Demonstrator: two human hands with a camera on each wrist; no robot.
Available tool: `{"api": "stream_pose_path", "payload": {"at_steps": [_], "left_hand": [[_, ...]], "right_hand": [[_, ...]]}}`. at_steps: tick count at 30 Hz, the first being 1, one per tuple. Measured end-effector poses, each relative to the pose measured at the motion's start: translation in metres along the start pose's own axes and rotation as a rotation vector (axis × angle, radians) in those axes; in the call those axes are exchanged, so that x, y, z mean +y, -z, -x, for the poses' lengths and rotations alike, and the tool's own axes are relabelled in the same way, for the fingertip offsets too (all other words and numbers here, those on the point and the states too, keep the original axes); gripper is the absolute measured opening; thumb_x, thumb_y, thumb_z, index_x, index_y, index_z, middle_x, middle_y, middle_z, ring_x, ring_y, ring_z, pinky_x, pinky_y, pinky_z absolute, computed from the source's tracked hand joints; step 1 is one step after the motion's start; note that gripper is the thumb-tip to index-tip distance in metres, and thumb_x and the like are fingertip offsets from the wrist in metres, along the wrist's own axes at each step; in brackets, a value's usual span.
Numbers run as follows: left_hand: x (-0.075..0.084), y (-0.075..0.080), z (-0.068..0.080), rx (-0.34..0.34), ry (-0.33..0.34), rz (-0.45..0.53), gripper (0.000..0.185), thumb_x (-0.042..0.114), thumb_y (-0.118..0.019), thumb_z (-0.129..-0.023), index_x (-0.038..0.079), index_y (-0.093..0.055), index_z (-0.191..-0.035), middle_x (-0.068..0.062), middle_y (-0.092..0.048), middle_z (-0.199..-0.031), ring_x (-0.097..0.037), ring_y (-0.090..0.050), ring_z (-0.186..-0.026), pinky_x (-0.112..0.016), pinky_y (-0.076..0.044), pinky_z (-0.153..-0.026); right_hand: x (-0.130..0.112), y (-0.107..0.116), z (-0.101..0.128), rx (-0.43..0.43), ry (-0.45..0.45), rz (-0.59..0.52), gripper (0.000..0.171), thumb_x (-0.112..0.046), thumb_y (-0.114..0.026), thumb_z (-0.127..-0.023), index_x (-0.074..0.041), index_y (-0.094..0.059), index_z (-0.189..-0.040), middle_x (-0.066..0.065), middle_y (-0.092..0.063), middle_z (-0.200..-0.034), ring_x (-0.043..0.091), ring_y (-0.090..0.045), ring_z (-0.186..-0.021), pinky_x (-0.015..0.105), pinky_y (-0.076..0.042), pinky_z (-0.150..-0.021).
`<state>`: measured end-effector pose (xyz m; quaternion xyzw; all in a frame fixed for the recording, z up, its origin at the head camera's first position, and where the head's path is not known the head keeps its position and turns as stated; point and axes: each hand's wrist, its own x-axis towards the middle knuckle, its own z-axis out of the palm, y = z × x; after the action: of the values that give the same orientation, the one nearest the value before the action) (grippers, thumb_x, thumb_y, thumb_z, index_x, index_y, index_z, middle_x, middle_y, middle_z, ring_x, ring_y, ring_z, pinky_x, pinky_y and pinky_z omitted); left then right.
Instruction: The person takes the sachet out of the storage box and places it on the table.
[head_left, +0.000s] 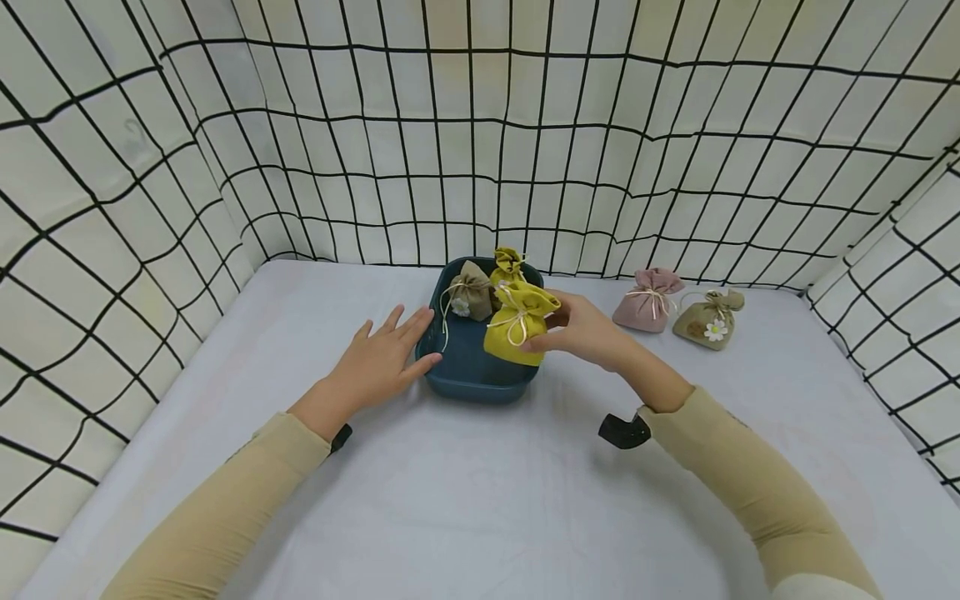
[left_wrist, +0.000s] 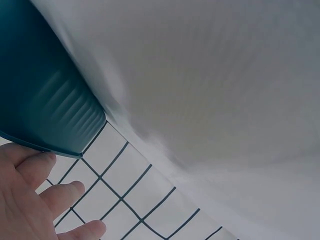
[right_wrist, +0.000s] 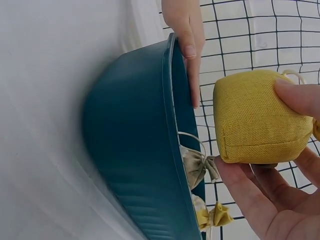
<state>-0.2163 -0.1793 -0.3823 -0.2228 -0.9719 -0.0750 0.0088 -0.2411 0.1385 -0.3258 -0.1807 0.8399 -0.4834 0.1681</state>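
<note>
The left hand (head_left: 378, 357) lay flat with straight fingers against the left wall of the blue basin (head_left: 468, 371) on the bench (head_left: 480, 500). The right hand (head_left: 588, 332) pinched the yellow pouch (head_left: 517, 332) above the basin's right rim; with so light a grip, the pouch could probably slip and land outside.

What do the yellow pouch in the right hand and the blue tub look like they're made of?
Yellow pouch: coarse woven cloth, likely linen or burlap; the weave and a stitched seam show, matte, tied with pale cord. Blue tub: probably moulded plastic; smooth with a soft sheen, thin rim, fine ribbing near its base.
</note>
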Motion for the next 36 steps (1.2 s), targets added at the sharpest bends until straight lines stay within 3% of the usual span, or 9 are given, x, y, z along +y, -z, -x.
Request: {"api": "stream_pose_path", "payload": {"at_steps": [7, 36], "left_hand": [[0.0, 0.0, 0.0, 0.0, 0.003, 0.002, 0.077, 0.053, -0.047, -0.107, 0.008, -0.023, -0.164, -0.012, -0.027, -0.167, -0.04, -0.018, -0.154, -0.072, -0.02, -0.114], [0.0, 0.002, 0.0, -0.012, 0.008, 0.018, 0.077, 0.053, -0.047, -0.107, 0.008, -0.023, -0.165, -0.012, -0.026, -0.167, -0.04, -0.016, -0.154, -0.072, -0.019, -0.114]], "right_hand": [[0.004, 0.004, 0.007, -0.004, -0.002, 0.001, 0.077, -0.017, -0.082, -0.087, -0.002, -0.045, -0.152, 0.016, -0.06, -0.134, 0.033, -0.06, -0.119, 0.044, -0.054, -0.098], [0.029, 0.04, 0.039, 0.098, -0.027, 0.006, 0.069, -0.016, -0.08, -0.089, 0.002, -0.048, -0.147, 0.02, -0.06, -0.135, 0.037, -0.057, -0.126, 0.051, -0.049, -0.104]]}}
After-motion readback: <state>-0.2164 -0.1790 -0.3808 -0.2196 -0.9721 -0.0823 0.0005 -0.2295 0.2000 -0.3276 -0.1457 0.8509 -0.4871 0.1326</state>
